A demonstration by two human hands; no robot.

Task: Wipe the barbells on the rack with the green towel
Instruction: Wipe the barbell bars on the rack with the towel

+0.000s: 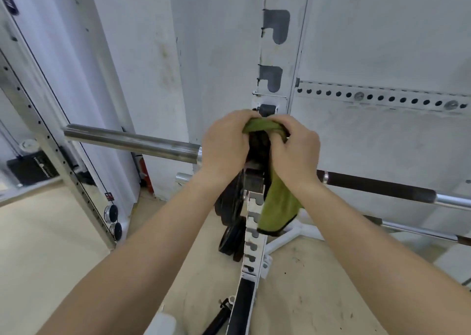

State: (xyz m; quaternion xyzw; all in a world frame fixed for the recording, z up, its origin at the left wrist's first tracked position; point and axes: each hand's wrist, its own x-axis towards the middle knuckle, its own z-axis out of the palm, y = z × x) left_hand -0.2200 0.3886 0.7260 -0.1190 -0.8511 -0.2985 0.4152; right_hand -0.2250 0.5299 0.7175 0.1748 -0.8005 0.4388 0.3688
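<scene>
Two hands: left hand [224, 143], right hand [293, 151] both clench green towel [277, 207] over barbell [132, 141].
Towel tail: hangs below right hand, beside rack [254, 232].

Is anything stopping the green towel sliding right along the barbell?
Nothing visible. The left hand and right hand grip the green towel at the rack upright; the barbell shaft beyond runs bare rightward.

A gym: a white steel rack [276, 54] with notched hooks stands against a pale wall, a chrome-sleeved barbell [127, 141] lies across it, black plates [230, 235] sit low beside its post, and a cable machine's weight stack [30, 170] is at left.
</scene>
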